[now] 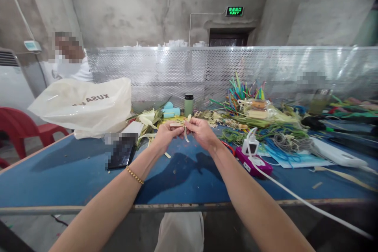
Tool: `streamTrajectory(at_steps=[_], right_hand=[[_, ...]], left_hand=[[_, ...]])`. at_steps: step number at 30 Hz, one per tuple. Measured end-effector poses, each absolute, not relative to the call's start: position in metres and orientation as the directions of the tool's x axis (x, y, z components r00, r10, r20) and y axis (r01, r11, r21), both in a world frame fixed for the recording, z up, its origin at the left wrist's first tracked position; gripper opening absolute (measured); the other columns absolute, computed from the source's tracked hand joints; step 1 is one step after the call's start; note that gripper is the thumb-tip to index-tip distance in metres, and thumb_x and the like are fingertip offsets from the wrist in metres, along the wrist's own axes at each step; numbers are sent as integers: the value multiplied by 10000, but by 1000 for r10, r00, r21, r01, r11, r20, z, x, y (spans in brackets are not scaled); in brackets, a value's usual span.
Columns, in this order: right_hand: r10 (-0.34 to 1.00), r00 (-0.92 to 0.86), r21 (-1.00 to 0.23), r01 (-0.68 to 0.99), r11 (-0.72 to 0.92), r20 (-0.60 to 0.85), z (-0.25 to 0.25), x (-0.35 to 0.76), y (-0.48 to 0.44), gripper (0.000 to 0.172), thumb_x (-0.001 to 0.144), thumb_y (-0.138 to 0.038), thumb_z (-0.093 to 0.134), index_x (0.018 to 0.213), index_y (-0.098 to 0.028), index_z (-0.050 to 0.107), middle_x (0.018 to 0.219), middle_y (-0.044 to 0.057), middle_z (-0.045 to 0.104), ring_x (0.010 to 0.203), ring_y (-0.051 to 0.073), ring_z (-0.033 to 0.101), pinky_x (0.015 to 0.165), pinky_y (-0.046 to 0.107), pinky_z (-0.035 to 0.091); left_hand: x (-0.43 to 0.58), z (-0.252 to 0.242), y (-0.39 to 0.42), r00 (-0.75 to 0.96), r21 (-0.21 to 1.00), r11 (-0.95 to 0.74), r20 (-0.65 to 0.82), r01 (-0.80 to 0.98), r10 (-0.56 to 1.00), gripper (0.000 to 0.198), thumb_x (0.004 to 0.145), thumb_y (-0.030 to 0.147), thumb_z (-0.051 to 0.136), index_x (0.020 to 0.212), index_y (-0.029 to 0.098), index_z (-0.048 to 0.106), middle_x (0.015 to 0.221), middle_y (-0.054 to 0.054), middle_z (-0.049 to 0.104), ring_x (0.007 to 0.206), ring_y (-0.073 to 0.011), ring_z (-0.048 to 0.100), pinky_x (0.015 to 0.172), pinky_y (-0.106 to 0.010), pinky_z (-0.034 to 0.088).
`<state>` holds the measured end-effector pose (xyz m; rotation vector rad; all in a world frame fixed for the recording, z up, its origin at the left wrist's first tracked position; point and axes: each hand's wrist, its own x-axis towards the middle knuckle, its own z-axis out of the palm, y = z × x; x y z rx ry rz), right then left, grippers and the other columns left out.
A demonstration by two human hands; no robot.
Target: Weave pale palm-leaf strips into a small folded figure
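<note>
Above the middle of the blue table (183,181), my two hands meet, both closed in a pinch. My left hand (167,137) grips one side of a pale leaf strip (186,136), which looks like dried palm or corn husk. On the other side my right hand (201,130) pinches the same strip between thumb and fingers. One end of it sticks up past the right fingertips and another hangs below them. Where the strip crosses or folds between the fingers is too small to make out. A small loose piece of pale strip (168,155) lies below my left hand.
A white plastic bag (85,106) and a dark phone (121,151) lie at left. Behind my hands stands a green bottle (188,105). At right are a purple power strip (255,163) with a white cable, green cords (274,130) and a white power bank (339,153). A person sits beyond the bag.
</note>
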<state>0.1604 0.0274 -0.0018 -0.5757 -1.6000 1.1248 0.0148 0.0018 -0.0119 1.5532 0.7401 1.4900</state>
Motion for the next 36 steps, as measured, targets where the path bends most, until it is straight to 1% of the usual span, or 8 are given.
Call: streamTrajectory(at_steps=[6, 11, 14, 18, 22, 29, 33, 36], right_hand=[[817, -147, -798, 177, 576, 558, 0, 166, 36, 324, 848, -442, 504, 711, -165, 601, 678, 37, 631, 626, 158, 568, 616, 280, 445], [496, 32, -382, 683, 623, 868, 5, 170, 33, 238, 877, -310, 487, 741, -173, 626, 847, 101, 655, 863, 205, 569, 793, 310, 411], [553, -180, -318, 659, 682, 813, 4, 164, 23, 314, 910, -344, 472, 684, -181, 618, 735, 63, 655, 704, 157, 570, 682, 258, 396], [596, -343, -327, 590, 738, 726, 0, 158, 20, 211, 869, -321, 563, 733, -181, 644, 723, 32, 676, 644, 133, 568, 629, 231, 370], [585, -343, -280, 632, 722, 735, 1, 160, 22, 175, 862, -216, 528, 737, -170, 641, 718, 39, 668, 643, 137, 554, 628, 238, 351], [676, -231, -448, 596, 667, 699, 5, 164, 23, 174, 846, -231, 521, 721, -159, 618, 652, 18, 613, 593, 127, 511, 590, 234, 363], [548, -182, -365, 574, 733, 816, 6, 167, 23, 137, 832, -199, 527, 871, -153, 651, 825, 55, 633, 691, 136, 558, 680, 244, 425], [498, -304, -301, 514, 804, 812, 7, 169, 21, 227, 819, -180, 554, 1015, -178, 669, 918, 63, 627, 713, 131, 566, 714, 249, 449]], left_hand=[[7, -9, 2, 119, 891, -450, 453, -49, 883, 181, 673, 249, 713, 793, 116, 690, 646, -47, 678, 588, -143, 594, 565, -248, 368], [5, -12, 9, -31, 904, -408, 408, -126, 912, 216, 656, 249, 713, 830, 122, 707, 719, -55, 702, 650, -156, 630, 567, -241, 360], [6, -14, 9, -34, 901, -406, 406, -154, 913, 220, 646, 238, 714, 833, 124, 693, 714, -43, 692, 624, -144, 623, 538, -232, 340], [7, -14, 7, -29, 891, -439, 439, -111, 898, 135, 651, 207, 703, 746, 121, 661, 588, -18, 644, 535, -111, 561, 522, -229, 329], [5, -12, 7, 53, 908, -390, 401, -154, 914, 175, 667, 244, 719, 764, 108, 669, 672, -60, 693, 541, -117, 584, 522, -232, 337], [-1, -3, 3, 254, 924, -193, 284, -329, 924, 297, 683, 212, 729, 944, 74, 700, 842, -139, 732, 615, -155, 644, 600, -265, 422], [0, -3, 1, 239, 924, -208, 292, -321, 926, 286, 694, 199, 730, 945, 68, 695, 822, -135, 728, 606, -153, 645, 625, -275, 439], [0, -4, 2, 242, 931, -239, 308, -276, 920, 251, 698, 222, 732, 895, 71, 693, 782, -118, 717, 572, -139, 627, 597, -269, 428]])
